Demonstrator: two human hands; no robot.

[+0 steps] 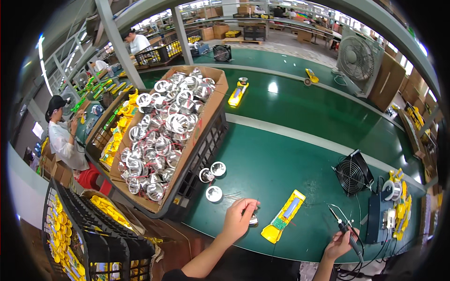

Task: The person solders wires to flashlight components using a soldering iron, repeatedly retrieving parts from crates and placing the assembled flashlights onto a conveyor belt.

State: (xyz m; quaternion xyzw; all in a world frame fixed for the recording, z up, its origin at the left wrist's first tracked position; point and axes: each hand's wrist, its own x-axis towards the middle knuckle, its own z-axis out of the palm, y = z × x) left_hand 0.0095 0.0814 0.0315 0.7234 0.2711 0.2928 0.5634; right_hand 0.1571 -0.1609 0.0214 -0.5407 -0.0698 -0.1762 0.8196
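Note:
My left hand is closed in a pinch above the green bench; what its fingertips hold is too small to make out. Right beside its fingers is a silver reflector cup, partly covered by the hand. My right hand is wrapped round a soldering iron, its tip pointing up and to the left. Between the hands lies a yellow lamp housing, set aslant, with a blue-grey cell and a green circuit board inside. Three loose reflectors with thin wires rest left of my left hand.
A cardboard-lined black crate heaped with reflectors stands on the left. Crates of yellow parts sit at lower left. A small black fan and a blue soldering station with a solder reel stand right. Co-workers work at far left.

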